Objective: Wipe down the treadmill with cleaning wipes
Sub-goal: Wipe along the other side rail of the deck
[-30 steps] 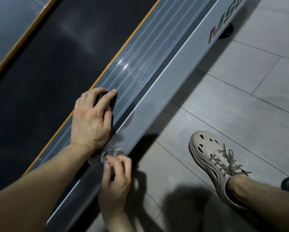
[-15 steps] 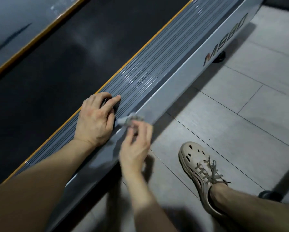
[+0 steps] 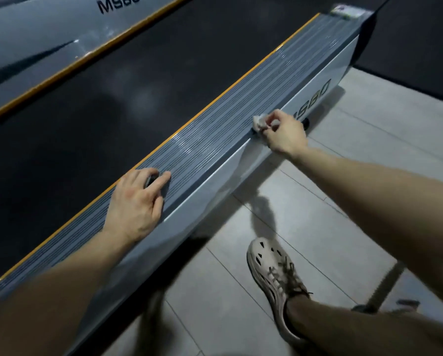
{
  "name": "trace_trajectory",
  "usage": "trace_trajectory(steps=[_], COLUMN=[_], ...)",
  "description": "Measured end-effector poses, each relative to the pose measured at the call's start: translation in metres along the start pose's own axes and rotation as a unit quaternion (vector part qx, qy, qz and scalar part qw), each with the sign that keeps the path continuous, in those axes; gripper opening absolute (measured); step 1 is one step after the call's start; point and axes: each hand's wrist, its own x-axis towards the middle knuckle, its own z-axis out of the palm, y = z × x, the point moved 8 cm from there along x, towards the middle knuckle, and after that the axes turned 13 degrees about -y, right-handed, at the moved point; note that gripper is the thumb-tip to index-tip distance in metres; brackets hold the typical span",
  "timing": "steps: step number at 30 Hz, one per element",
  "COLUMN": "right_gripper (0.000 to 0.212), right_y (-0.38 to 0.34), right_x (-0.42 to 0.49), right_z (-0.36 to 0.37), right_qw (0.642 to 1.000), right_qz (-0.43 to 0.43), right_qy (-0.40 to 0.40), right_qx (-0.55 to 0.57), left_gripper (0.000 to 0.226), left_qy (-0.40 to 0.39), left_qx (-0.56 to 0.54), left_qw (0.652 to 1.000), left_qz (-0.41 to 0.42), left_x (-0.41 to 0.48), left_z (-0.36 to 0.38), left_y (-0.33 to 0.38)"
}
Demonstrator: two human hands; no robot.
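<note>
Change since earlier frames: right hand [image 3: 284,134] and wipe [image 3: 260,122] have travelled up the rail towards 1 o'clock, from just beside the left hand [image 3: 135,201] to well apart from it. The left hand has kept its place.

1. Treadmill [image 3: 241,155]: runs on a diagonal from 7 o'clock to 1 o'clock.
 a. Belt [image 3: 112,111]: black, fills the field at 10 o'clock, edged with an orange strip.
 b. Side rail [image 3: 215,134]: grey, ribbed lengthwise, its far end in view at 1 o'clock.
 c. Side panel [image 3: 318,80]: pale grey, below the rail's outer edge, lettered "MS80".
2. Floor [image 3: 369,140]: pale tiles from 3 to 6 o'clock.
3. Second grey panel [image 3: 35,29]: at 11 o'clock beyond the belt, also lettered "MS80".
4. Left hand: at 8 o'clock, palm down on the side rail, index finger stretched forward, other fingers bent over a small dark object [image 3: 151,179]. Whether it grips that object cannot be told.
5. Shoe [image 3: 274,278]: beige, perforated, laced, on the floor at 5 o'clock.
6. Right hand: at 2 o'clock, fingers curled and pinching the wipe.
7. Wipe: crumpled, pale grey, pressed on the rail's outer edge where rail meets side panel, partly covering the lettering.
</note>
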Motion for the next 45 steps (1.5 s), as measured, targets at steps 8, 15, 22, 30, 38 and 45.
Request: trace_trajectory(steps=[8,15,22,30,38,45], right_gripper=[0.008,0.014,0.018,0.019,0.024,0.011], right_y=[0.0,0.006,-0.001,0.001,-0.002,0.038], right_x=[-0.024,-0.083,-0.073,-0.071,-0.048,-0.024], right_z=[0.045,0.128,0.134,0.123,0.093,0.082], right_qw=[0.979,0.935,0.926,0.922,0.922,0.912], right_qz=[-0.08,-0.131,-0.246,-0.161,-0.295,-0.119], right_qy=[0.103,0.187,0.167,0.231,0.168,0.283], right_qx=[0.156,0.271,0.233,0.268,0.187,0.272], left_gripper=[0.033,0.04,0.044,0.045,0.046,0.046], left_qy=[0.034,0.031,0.046,0.038,0.045,0.034], left_qx=[-0.006,-0.069,-0.081,-0.086,-0.084,-0.088], left_qw=[0.997,0.993,0.991,0.992,0.992,0.992], left_qz=[0.067,0.096,0.096,0.088,0.085,0.079], left_x=[0.072,0.148,0.152,0.152,0.154,0.155], left_z=[-0.028,-0.004,-0.004,-0.003,-0.003,-0.003], left_y=[0.058,0.075,0.072,0.072,0.072,0.072])
